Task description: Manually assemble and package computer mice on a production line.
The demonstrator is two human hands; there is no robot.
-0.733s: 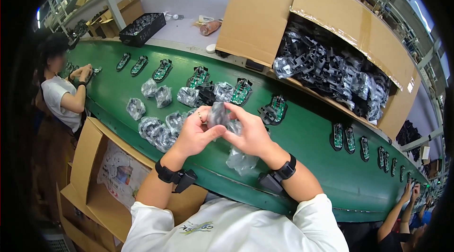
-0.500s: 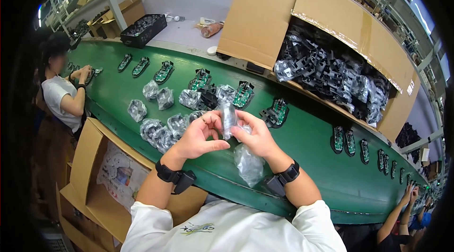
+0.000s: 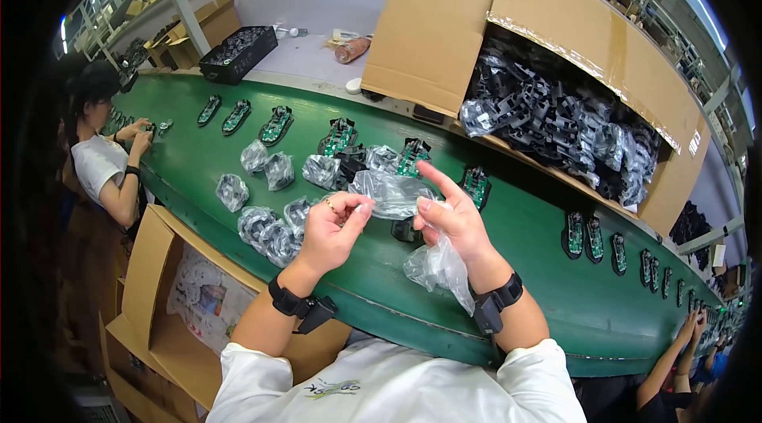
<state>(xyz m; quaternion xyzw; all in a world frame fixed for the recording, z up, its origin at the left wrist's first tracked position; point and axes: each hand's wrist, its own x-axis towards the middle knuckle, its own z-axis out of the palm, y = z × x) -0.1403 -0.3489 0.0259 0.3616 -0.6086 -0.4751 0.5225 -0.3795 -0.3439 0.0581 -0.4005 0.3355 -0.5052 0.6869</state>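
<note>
Between my hands a clear plastic bag (image 3: 390, 194) is stretched out sideways over the green belt. The fingertips of my left hand (image 3: 332, 231) are pinched at its left end. My right hand (image 3: 460, 224) grips its right end with the thumb and bent fingers, while the index finger points outward. Another crumpled clear bag (image 3: 441, 271) hangs below the right palm; whether those fingers hold it too is unclear. Just under the stretched bag a black plastic part (image 3: 405, 230) shows, partly hidden. Several bagged parts (image 3: 274, 234) lie left of my left hand.
Black housings with green circuit boards (image 3: 276, 125) stand in a row along the green conveyor belt (image 3: 508, 296). Behind it, a large cardboard box (image 3: 432, 34) holds many black parts. An open carton (image 3: 151, 280) stands lower left. Co-workers sit at both ends.
My hands have moved apart, the right one outward. The bag that was bunched upright between my fingers is now spread sideways. The black part beneath has come into view.
</note>
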